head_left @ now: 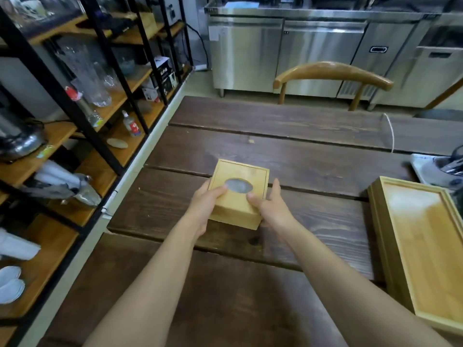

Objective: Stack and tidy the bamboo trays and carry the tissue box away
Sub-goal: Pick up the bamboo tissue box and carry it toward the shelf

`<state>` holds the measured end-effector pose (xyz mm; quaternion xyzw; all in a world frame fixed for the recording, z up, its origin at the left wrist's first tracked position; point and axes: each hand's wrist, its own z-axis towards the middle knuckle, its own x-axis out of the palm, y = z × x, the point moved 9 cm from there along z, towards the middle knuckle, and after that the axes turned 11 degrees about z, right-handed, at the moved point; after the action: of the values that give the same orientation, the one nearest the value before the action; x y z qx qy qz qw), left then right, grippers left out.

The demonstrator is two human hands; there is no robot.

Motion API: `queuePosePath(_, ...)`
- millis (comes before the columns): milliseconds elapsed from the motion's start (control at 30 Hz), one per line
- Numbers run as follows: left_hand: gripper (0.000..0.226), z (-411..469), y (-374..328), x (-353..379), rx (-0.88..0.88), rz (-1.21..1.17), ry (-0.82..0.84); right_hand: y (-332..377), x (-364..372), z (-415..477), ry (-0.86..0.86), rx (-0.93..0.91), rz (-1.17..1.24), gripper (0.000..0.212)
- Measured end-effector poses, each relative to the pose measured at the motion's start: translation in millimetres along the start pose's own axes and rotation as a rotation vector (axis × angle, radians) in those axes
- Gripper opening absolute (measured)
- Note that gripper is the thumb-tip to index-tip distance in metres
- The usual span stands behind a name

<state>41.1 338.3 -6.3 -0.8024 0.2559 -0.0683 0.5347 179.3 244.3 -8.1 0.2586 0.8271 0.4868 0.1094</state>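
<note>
You've got the bamboo tissue box (239,194) between both hands over the dark plank table (300,151). Your left hand (204,205) clasps its left side, thumb lying on the lid beside the oval opening. Your right hand (271,209) presses the right side, thumb on top, fingers stretched along the wall. Whether the box rests on the planks, I can't tell. The stacked bamboo trays (423,249) sit well apart at the table's right edge.
</note>
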Motion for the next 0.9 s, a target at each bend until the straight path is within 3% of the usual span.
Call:
queuePosePath(133, 0.021, -26, -11, -34, 0.033, 0.103, 0.009, -8, 23, -29, 0.077, 0.034, 0.121, 0.108)
queuePosePath(467, 0.044, -131, 30, -137, -0.051, 0.069, -0.082, -16, 108, -117, 0.230, 0.003, -0.053, 0.069)
queuePosePath(900, 0.020, -270, 128, -246, -0.199, -0.147, -0.269, -81, 222, -210, 0.488, 0.054, -0.347, 0.048)
